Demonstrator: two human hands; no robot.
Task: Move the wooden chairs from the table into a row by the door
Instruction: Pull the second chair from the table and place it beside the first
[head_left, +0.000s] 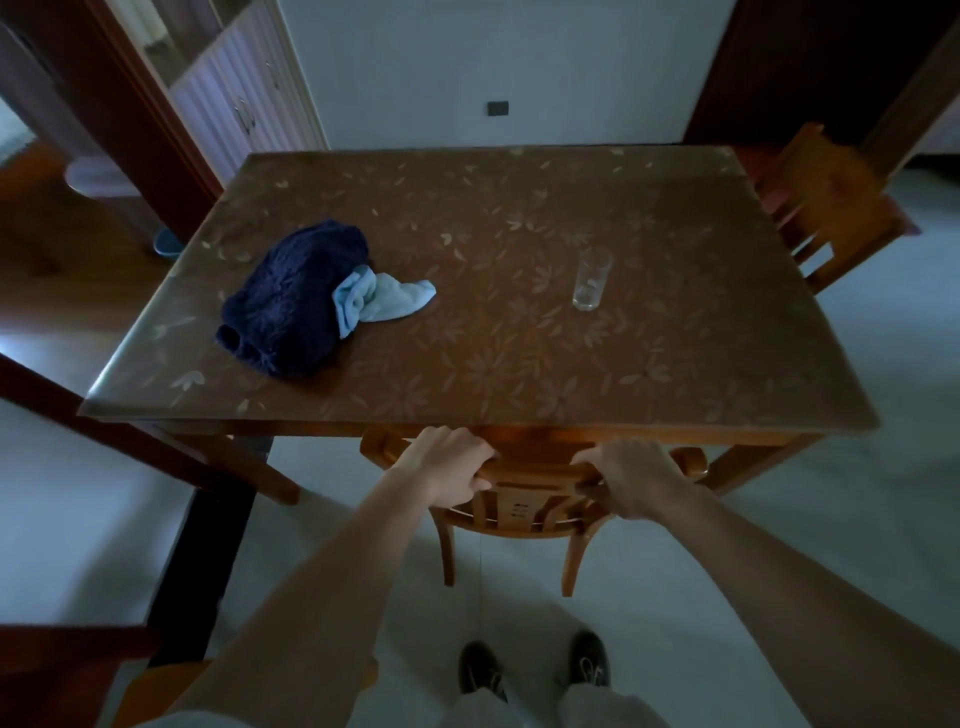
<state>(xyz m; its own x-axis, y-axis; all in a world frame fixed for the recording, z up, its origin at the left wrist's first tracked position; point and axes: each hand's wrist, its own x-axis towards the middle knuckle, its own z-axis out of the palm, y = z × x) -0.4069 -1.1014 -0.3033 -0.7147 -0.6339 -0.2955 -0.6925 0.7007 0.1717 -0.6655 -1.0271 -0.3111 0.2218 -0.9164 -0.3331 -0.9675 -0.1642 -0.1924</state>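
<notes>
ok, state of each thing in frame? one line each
Near chair: tucked under table, top rail gripped.
Left hand: closed on rail.
Right hand: closed on rail.
Side chair: at table's right end, untouched.
Glass: upright, looks empty.
Blue cloths: bunched on table.

Home dining room: table (519, 364), chairs (826, 208)

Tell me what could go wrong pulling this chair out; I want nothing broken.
Both the left hand and right hand grip the chair tucked under the table. Lifting it early could knock the table edge and tip the glass. Pulling straight back, its legs could catch the person's shoes right behind.
</notes>
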